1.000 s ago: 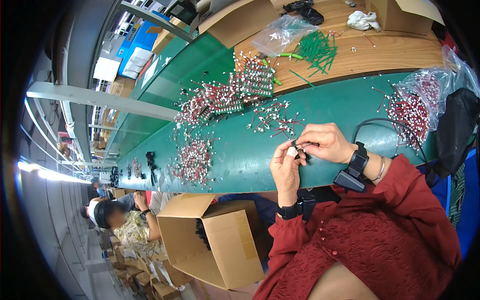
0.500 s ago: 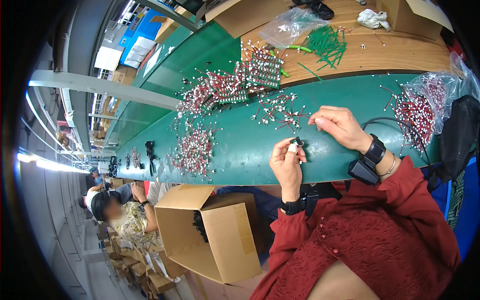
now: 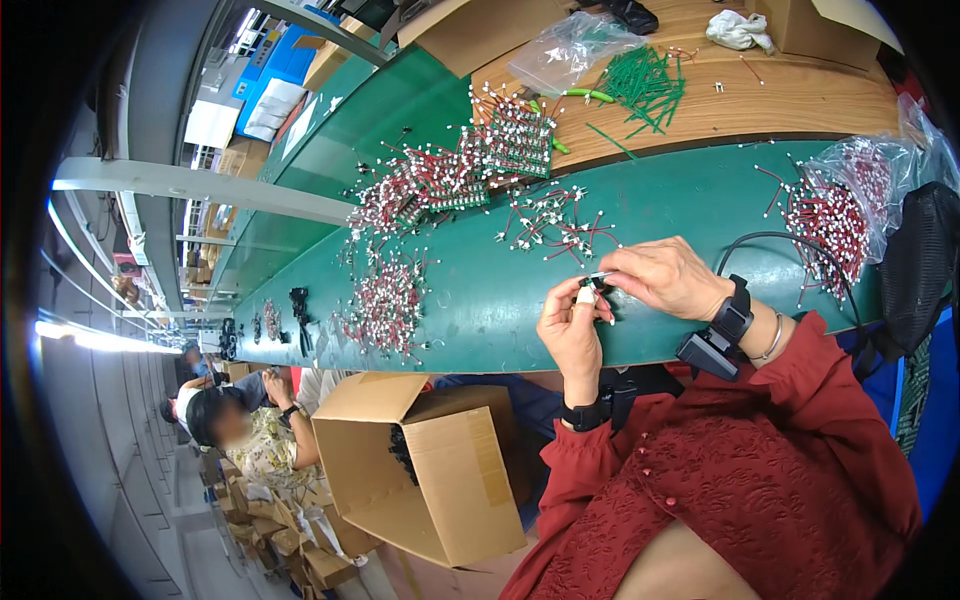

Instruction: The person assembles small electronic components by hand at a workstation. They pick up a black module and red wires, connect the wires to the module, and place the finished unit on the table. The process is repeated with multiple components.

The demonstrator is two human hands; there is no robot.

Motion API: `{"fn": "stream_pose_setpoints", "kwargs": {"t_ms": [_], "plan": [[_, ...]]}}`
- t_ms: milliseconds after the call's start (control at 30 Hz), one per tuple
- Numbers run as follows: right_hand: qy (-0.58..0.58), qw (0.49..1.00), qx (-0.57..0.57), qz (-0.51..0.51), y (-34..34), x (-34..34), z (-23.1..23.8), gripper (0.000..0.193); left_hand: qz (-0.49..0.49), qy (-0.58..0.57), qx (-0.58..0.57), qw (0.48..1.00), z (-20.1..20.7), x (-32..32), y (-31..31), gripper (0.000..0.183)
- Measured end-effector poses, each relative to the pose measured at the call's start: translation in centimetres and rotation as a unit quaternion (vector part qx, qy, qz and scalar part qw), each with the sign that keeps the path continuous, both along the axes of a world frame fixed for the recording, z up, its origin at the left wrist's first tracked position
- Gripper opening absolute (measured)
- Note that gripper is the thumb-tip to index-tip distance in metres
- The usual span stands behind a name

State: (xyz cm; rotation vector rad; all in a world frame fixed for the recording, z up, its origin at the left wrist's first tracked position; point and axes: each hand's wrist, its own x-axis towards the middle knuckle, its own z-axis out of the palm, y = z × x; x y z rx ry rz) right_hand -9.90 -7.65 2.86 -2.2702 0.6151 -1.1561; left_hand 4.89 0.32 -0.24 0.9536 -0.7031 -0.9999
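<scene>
Pinching a small black part (image 3: 599,285) in the left hand (image 3: 573,335), thumb against fingers with barely a gap, above the green bench (image 3: 480,310) and close to its near edge! Right there with the right hand (image 3: 665,278) too, fingertips bunched at the part's upper side; cannot tell whether closed on it or on something thin. Working just short of some loose red-and-white leads (image 3: 565,235). Looks very light and stiff, probably smooth-shelled, so likely to slip from a careless pinch. Best held low by the sides, between thumb and forefinger, and without hard squeezing, being possibly fragile.
</scene>
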Motion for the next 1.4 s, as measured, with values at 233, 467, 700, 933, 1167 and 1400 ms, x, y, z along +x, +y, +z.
{"fn": "stream_pose_setpoints", "kwargs": {"t_ms": [233,467,700,933,1167,1400], "plan": [[0.042,0.999,-0.029,-0.014,0.1,-0.5,-0.1,0.009,0.017,-0.026,0.016,0.999,0.0,-0.3,0.1,0.014],[0.101,0.995,-0.004,-0.014,0.4,-0.4,-0.1,0.008,0.007,-0.023,0.005,1.000,-0.2,0.0,0.2,0.022],[0.060,0.995,0.085,-0.007,1.2,0.2,-0.3,0.007,0.031,-0.045,0.011,0.998,-0.1,-0.1,0.3,0.022],[0.085,0.977,0.194,0.012,1.0,0.4,-0.2,0.011,0.039,-0.056,0.015,0.998,-0.2,-0.1,0.3,0.020],[0.021,0.996,0.090,0.004,0.1,-0.3,0.1,0.008,0.010,-0.005,-0.042,0.999,-0.3,0.1,0.4,0.024],[0.056,0.998,-0.037,-0.012,0.0,-0.7,0.1,0.013,0.023,-0.088,0.002,0.996,-0.2,-0.2,0.9,0.019]]}}
